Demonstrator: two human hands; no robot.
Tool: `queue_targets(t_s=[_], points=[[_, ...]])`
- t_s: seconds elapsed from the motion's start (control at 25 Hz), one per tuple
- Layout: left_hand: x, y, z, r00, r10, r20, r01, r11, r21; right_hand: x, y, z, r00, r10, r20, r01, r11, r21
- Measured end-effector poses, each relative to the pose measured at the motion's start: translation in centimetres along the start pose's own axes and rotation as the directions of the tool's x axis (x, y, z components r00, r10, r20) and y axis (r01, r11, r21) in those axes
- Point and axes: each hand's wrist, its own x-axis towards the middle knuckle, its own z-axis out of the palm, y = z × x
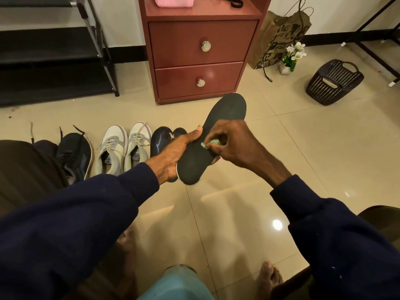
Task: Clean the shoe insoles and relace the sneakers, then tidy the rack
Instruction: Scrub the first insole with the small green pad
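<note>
My left hand (176, 151) grips a dark insole (225, 118) from underneath at its heel half, thumb over the left edge, and holds it above the floor with the toe end pointing toward the drawers. My right hand (234, 144) pinches a small pale green cloth (211, 144) against the insole's middle. On the floor to the left stand a pair of white-grey sneakers (123, 148), a dark sneaker (74, 152) with loose laces, and dark shoes (161, 138) partly hidden behind my left hand.
A red-brown two-drawer cabinet (200, 59) stands straight ahead. A black shoe rack (54, 50) fills the left back. A paper bag (279, 37), a small flower pot (292, 57) and a dark plastic basket (334, 82) sit at the right. Tiled floor lies below.
</note>
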Motion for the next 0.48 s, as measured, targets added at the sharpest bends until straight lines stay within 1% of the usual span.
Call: queue_targets(t_s=[0.04, 0.08, 0.12, 0.16, 0.2, 0.24, 0.28, 0.32, 0.36, 0.4, 0.44, 0.48], points=[[0.1, -0.1, -0.1, 1.000, -0.011, 0.010, 0.011, 1.000, -0.002, 0.5, 0.7, -0.4, 0.998, 0.022, -0.058, -0.025, 0.998, -0.052], [0.2, -0.2, 0.0, 0.999, -0.028, 0.024, 0.028, 1.000, -0.005, 1.0, 1.7, -1.0, 0.985, 0.053, -0.165, -0.072, 0.991, -0.114], [0.2, -0.3, 0.0, 0.998, -0.040, 0.037, 0.041, 0.999, -0.008, 1.3, 2.6, -1.8, 0.957, 0.090, -0.277, -0.140, 0.976, -0.167], [0.1, -0.3, 0.1, 0.998, -0.045, 0.046, 0.046, 0.999, -0.010, 1.3, 3.4, -2.3, 0.923, 0.125, -0.364, -0.204, 0.961, -0.185], [0.1, -0.3, 0.0, 0.997, -0.046, 0.054, 0.047, 0.999, -0.008, 1.2, 3.6, -2.4, 0.903, 0.140, -0.405, -0.226, 0.959, -0.171], [0.2, -0.3, -0.1, 0.997, -0.050, 0.062, 0.050, 0.999, -0.008, 1.1, 3.5, -2.2, 0.912, 0.138, -0.387, -0.206, 0.969, -0.139], [0.2, -0.3, -0.3, 0.996, -0.054, 0.066, 0.055, 0.998, -0.013, 1.0, 3.0, -1.9, 0.943, 0.121, -0.310, -0.161, 0.981, -0.106], [0.4, -0.4, -0.5, 0.996, -0.061, 0.062, 0.062, 0.998, -0.020, 0.8, 2.4, -1.7, 0.974, 0.110, -0.198, -0.128, 0.989, -0.081], [0.5, -0.5, -0.6, 0.996, -0.064, 0.057, 0.066, 0.998, -0.021, 0.6, 2.0, -1.7, 0.989, 0.117, -0.091, -0.124, 0.989, -0.077], [0.6, -0.6, -0.7, 0.996, -0.066, 0.056, 0.067, 0.998, -0.018, 0.6, 2.2, -1.9, 0.990, 0.138, -0.032, -0.140, 0.985, -0.097], [0.6, -0.7, -0.7, 0.996, -0.066, 0.061, 0.067, 0.998, -0.019, 0.8, 2.8, -2.3, 0.987, 0.156, -0.047, -0.162, 0.976, -0.145], [0.7, -0.7, -0.6, 0.995, -0.069, 0.069, 0.071, 0.997, -0.026, 0.8, 3.6, -2.7, 0.979, 0.171, -0.110, -0.190, 0.963, -0.193]])
